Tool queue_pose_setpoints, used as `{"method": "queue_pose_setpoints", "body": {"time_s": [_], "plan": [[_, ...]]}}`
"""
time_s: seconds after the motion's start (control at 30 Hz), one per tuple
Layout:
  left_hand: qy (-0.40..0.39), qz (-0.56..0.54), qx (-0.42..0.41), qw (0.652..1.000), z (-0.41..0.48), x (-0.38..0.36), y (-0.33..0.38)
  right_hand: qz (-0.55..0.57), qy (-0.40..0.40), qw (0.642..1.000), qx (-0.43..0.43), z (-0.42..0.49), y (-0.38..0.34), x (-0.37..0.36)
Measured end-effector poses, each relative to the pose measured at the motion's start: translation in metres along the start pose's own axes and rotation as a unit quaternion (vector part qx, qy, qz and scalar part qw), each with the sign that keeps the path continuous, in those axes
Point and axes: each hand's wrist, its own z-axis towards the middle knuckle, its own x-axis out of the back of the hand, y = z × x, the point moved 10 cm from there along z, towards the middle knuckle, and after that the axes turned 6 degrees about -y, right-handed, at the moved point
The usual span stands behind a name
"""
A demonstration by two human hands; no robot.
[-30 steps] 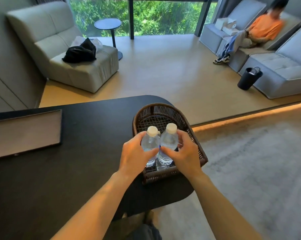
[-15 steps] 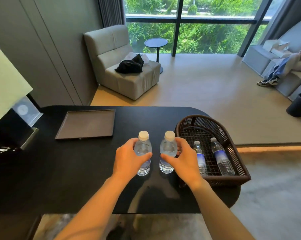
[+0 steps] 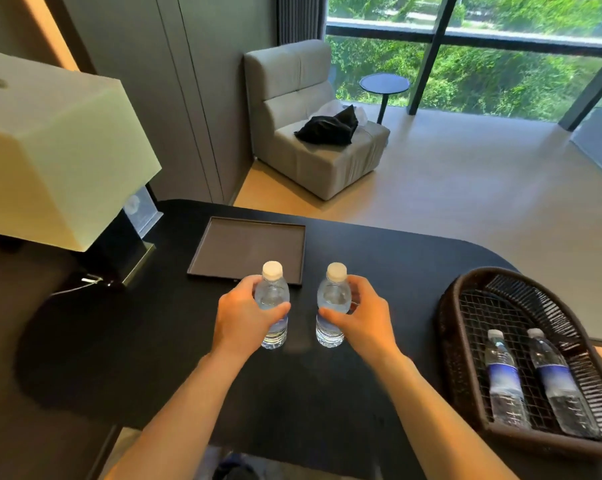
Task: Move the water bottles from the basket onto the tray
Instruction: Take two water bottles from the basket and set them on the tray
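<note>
1. On the black table [image 3: 379, 271], just short of the tray [image 3: 249, 249], I have two upright water bottles in hand, one on each side, well apart from each other.
2. My left hand [image 3: 245, 315] is wrapped around the left bottle [image 3: 273, 303]: the thumb crosses its front and the fingers curl round its far side, closed snugly on the body below the white cap.
3. My right hand [image 3: 360, 315] grips the right bottle [image 3: 332, 304] the same way, thumb across the front, fingers closed round the back.
4. I cannot tell whether either bottle's base touches the tabletop or hangs just above it.
5. The tray is a flat, dark rectangle with a low rim, bare inside; its near edge sits just behind the left bottle's cap as I see it.
6. The woven basket [image 3: 455, 327] stands at the right end of the table, well apart from the tray.
7. Two more bottles lie on their sides on the basket's wire floor, side by side, caps pointing away from me: one to the left [image 3: 505, 379] and one to the right [image 3: 559, 384], both with blue labels.
8. A lamp [image 3: 53, 150] with a pale shade stands at the left end of the table.
</note>
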Motion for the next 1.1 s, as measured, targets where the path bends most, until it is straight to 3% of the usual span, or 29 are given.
{"method": "queue_pose_setpoints", "body": {"time_s": [0.43, 0.9, 1.1], "plan": [[0.009, 0.015, 0.007, 1.0, 0.187, 0.081, -0.111, 0.005, -0.013, 0.999, -0.033, 0.175, -0.034, -0.144], [0.027, 0.021, 0.02, 0.999, 0.334, 0.076, -0.193, -0.008, 0.001, 1.0, -0.012, 0.322, -0.035, -0.233], [0.043, 0.013, -0.012, 0.999, 0.364, 0.081, -0.2, -0.001, 0.011, 1.0, 0.001, 0.354, -0.043, -0.257]]}}
